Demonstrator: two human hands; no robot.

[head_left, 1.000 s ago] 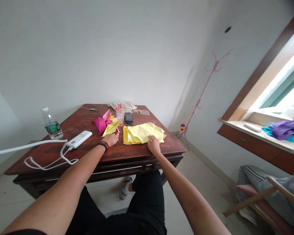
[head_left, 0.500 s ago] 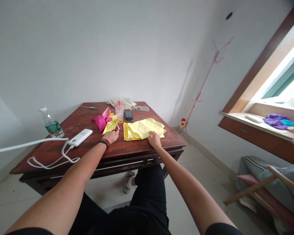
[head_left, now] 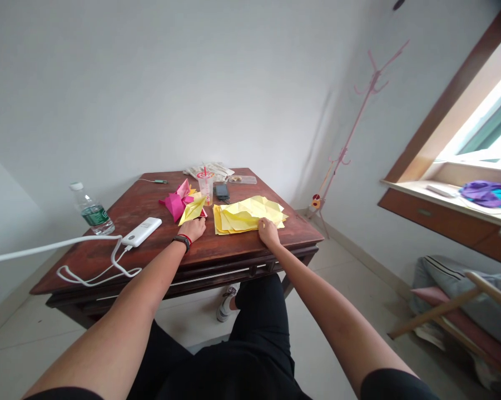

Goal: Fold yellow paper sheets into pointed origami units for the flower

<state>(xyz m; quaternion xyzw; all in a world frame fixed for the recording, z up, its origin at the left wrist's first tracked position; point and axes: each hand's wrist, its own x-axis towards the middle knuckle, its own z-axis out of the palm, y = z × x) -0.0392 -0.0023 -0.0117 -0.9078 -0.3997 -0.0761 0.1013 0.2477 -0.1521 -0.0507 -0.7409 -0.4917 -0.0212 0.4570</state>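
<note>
The right hand (head_left: 268,231) pinches the near edge of the creased yellow sheets (head_left: 252,210), stacked there on the dark red worktop (head_left: 135,200)! And the left hand (head_left: 193,228)? Fingers curled, right by the folded yellow paper (head_left: 192,209), gripping it or not, we cannot tell! Magenta paper (head_left: 174,205) sits just beyond, to the left, with a lidded cup (head_left: 206,191) standing near it.

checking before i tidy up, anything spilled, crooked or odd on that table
Nothing looks spilled. The yellow sheets are unevenly stacked, their edges out of line, and the top one is creased and bulges up next to the right hand. The bottle leans in the picture, perhaps only from the lens.
</note>
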